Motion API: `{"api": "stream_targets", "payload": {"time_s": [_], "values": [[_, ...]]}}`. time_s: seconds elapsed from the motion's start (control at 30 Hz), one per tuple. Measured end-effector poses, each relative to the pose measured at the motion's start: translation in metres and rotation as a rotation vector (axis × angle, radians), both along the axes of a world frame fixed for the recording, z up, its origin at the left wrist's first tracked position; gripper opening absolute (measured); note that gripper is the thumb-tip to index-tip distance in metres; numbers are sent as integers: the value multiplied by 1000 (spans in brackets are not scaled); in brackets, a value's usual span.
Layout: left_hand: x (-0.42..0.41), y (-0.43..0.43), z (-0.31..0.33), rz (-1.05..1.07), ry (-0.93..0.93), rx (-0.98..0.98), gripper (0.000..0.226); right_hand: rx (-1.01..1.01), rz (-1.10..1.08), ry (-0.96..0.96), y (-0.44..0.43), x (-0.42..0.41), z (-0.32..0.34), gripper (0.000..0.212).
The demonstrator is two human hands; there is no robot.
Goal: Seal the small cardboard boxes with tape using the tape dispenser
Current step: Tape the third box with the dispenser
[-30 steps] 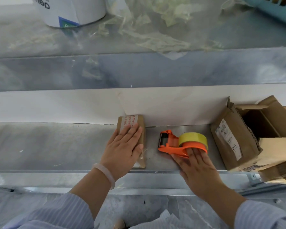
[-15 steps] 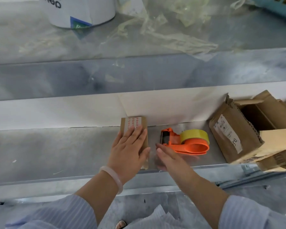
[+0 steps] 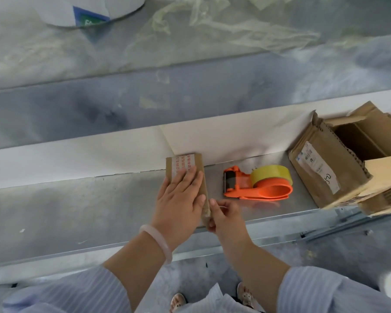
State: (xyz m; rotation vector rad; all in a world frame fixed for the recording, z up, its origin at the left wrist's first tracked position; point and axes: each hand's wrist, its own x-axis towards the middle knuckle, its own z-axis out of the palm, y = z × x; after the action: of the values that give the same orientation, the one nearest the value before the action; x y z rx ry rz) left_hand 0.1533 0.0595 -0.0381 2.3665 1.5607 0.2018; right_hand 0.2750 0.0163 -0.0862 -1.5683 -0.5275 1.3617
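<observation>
While your left hand (image 3: 178,199) lies flat, straight fingers pressing on top of the small box (image 3: 198,163), your right hand (image 3: 226,215) pinches the box's near right edge with thumb and curled fingertips. Whether it grips loose tape or bare cardboard cannot be told. Bear down evenly through the left palm so the box cannot slide, and rub the tape end firmly down the side. The box rests on the metal shelf (image 3: 77,211). Just to its right, touched by neither hand, lies the orange tape dispenser (image 3: 257,184), with open cartons (image 3: 325,172) beyond.
</observation>
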Motion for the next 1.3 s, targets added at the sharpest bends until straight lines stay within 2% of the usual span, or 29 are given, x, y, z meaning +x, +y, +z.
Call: {"api": "stream_targets", "payload": {"time_s": [0.1, 0.17, 0.2, 0.27, 0.33, 0.37, 0.43, 0.53, 0.6, 0.67, 0.73, 0.8, 0.9, 0.97, 1.0, 1.1, 1.2, 1.3], "values": [[1, 1, 0, 8, -43, -25, 55, 22, -8, -165, -3, -12, -9, 15], [-1, 3, 2, 15, -171, -35, 52, 59, 26, -293, -1, -12, -15, 12], [-2, 3, 4, 45, -294, -68, 48, 40, 52, -324, 1, -10, -16, 12], [-8, 2, 13, 185, -658, -221, 39, 3, 83, -353, 3, -5, -18, 17], [-15, -1, 17, 290, -928, -312, 34, 64, 52, -388, -1, 1, -15, 25], [-18, -3, 17, 288, -953, -269, 31, 145, 35, -426, -6, 3, -10, 30], [-27, -5, 9, 184, -821, -95, 25, 324, 97, -553, -13, 6, 5, 41], [-42, -5, -17, -59, -535, 21, 48, 444, 393, -687, -13, 4, 12, 58], [-49, -2, -33, -162, -420, 109, 58, 474, 483, -699, -10, 1, 9, 56], [-52, 1, -40, -230, -385, 186, 59, 498, 467, -628, -8, 0, 6, 55], [-51, 1, -43, -228, -414, 189, 61, 491, 434, -495, -9, -2, 3, 58], [-47, -5, -45, -166, -467, 164, 66, 462, 374, -285, -11, -7, 5, 58], [-30, -22, -40, 17, -699, -8, 75, 410, 258, -118, -13, -16, 14, 62], [-20, -28, -33, 181, -946, -241, 84, 376, 217, -89, -12, -19, 16, 65], [-18, -28, -32, 243, -1009, -312, 86, 353, 202, -94, -11, -20, 17, 64], [-17, -29, -39, 281, -1042, -331, 77, 313, 146, -136, -10, -23, 15, 56], [-15, -30, -36, 317, -1170, -428, 65, 308, 127, -135, -10, -21, 13, 47], [-24, -28, -36, 234, -1204, -467, 61, 310, 217, -158, -10, -11, 15, 45]]}}
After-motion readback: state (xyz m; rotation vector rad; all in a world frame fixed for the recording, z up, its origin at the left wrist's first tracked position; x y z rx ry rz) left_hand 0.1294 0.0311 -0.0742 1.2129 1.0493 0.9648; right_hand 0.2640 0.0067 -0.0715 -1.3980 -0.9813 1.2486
